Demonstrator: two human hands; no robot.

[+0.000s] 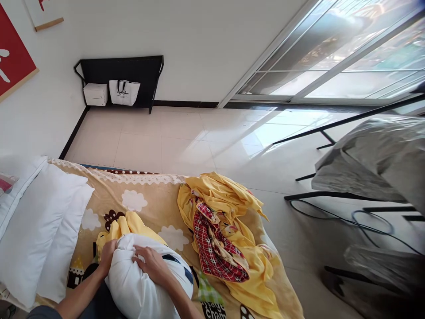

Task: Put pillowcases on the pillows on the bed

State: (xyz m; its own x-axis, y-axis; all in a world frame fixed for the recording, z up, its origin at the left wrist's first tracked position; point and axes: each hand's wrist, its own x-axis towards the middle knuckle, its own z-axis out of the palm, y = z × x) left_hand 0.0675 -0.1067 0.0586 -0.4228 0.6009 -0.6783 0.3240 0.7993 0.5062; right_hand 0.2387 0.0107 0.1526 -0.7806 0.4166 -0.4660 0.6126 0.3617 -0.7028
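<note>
A white pillow [139, 288] lies on the bed in front of me, its far end partly inside a yellow pillowcase [128, 223]. My left hand [106, 256] grips the edge of the yellow case where it meets the pillow's left corner. My right hand [151, 262] presses down on top of the white pillow, fingers curled into the fabric. A dark strap or stripe [181, 266] shows on the pillow to the right of that hand.
Two white pillows [40, 226] lie at the left on a tan cartoon-print blanket [149, 195]. A crumpled yellow sheet with red plaid cloth [219, 235] sits at the right. Beyond are tiled floor, a black shelf [121, 71], a covered rack [375, 159] and cables [348, 217].
</note>
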